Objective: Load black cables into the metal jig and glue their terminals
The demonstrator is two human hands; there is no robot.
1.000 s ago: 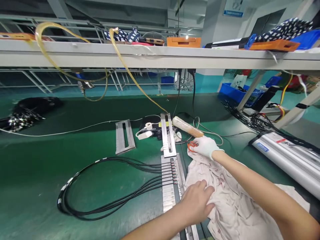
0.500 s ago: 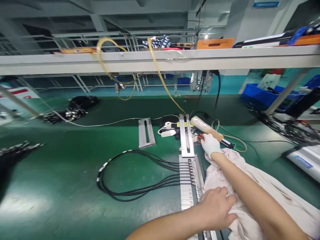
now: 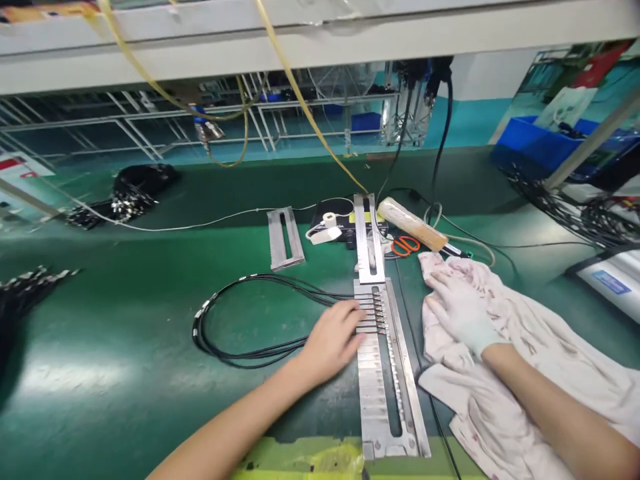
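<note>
My left hand (image 3: 333,337) is bare and lies over the looped black cables (image 3: 260,362) at the left edge of the slotted metal jig (image 3: 373,380). Its fingers are stretched out and apart, touching the cables near their tips. Those cables end in small connectors (image 3: 380,310) lined up across the jig. My right hand (image 3: 463,313) wears a white glove and rests on a crumpled, stained pale cloth (image 3: 530,373), fingers extended. Orange-handled scissors (image 3: 406,246) lie beyond the cloth, apart from both hands; their blades are hidden.
A second slotted metal plate (image 3: 370,250) overlaps the jig's far end, and another slotted plate (image 3: 286,239) lies to its left. Behind are a black box (image 3: 323,217) and a wrapped roll (image 3: 413,223). Cable bundles (image 3: 143,190) lie far left. A shelf beam (image 3: 320,43) crosses above.
My right hand has moved from the scissors back onto the cloth. My left hand has shifted left, from above the cloth and jig edge onto the cables. The view has tilted down.
</note>
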